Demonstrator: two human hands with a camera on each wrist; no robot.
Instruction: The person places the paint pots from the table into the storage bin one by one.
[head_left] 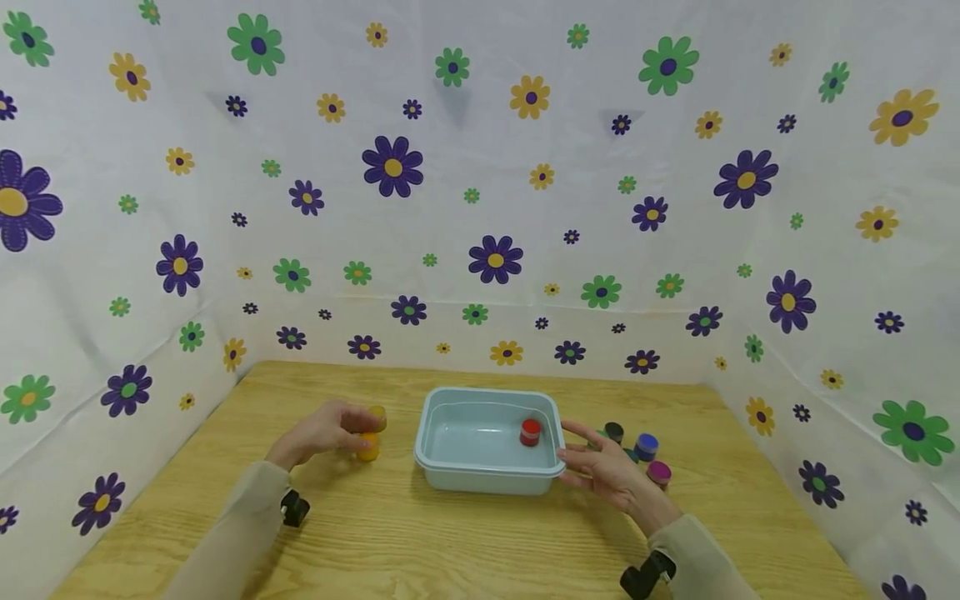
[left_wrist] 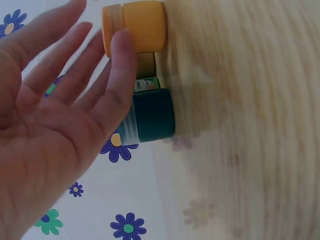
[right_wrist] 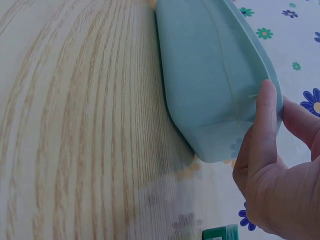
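Note:
My left hand [head_left: 332,435] reaches over small paint jars on the left, fingers extended and thumb against an orange paint jar [head_left: 367,447]. A yellow paint jar [head_left: 379,416] stands just behind it by the fingertips. In the left wrist view, a teal paint jar [left_wrist: 156,115] stands beside these, hidden behind the hand in the head view. My right hand [head_left: 603,471] pinches the right rim of a pale blue plastic basin [head_left: 480,482]. Inside the basin, near its right end, sits a red paint jar [head_left: 530,432].
Right of the basin, partly behind my right hand, stand several paint jars, among them a black one [head_left: 614,432], a blue one [head_left: 647,447] and a magenta one [head_left: 659,474]. The wooden table [head_left: 420,546] meets a flower-printed white sheet [head_left: 450,217] at its back and sides.

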